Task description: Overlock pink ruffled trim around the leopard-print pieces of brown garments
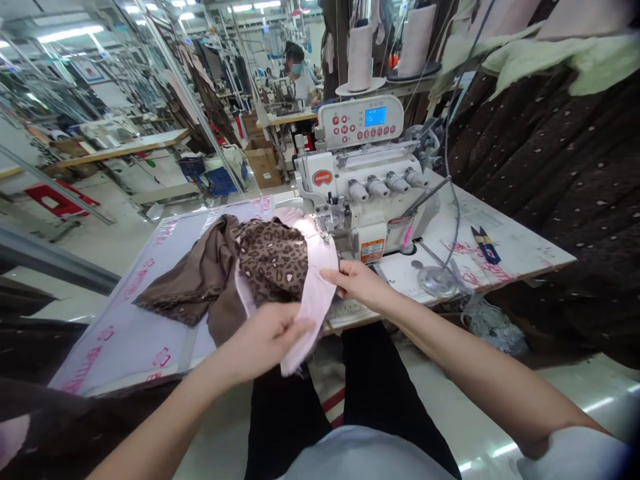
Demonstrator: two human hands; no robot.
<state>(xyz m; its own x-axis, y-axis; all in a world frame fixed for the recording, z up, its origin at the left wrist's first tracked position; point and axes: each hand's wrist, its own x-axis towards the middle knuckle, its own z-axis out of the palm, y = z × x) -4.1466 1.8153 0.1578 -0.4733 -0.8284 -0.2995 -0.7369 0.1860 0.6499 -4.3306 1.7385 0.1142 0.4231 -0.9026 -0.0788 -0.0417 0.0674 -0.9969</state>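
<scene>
A pink fabric band (320,270) runs along the edge of a brown leopard-print garment (273,257). Its far part lies under the presser foot area of a white overlock sewing machine (363,177), lit by the machine's lamp. My right hand (353,280) pinches the band's right edge, just in front of the machine. My left hand (267,337) grips the band lower down, near its frayed loose end; some of its fingertips are hidden by the cloth. Plain brown cloth (200,267) of the garment spreads over the table to the left.
Thread snips (485,245) lie on the table's right side, near a clear round plastic piece (435,280). Thread cones (361,57) stand behind the machine. Dark dotted cloth (550,147) hangs at the right. A masked person (301,83) sits farther back at another machine.
</scene>
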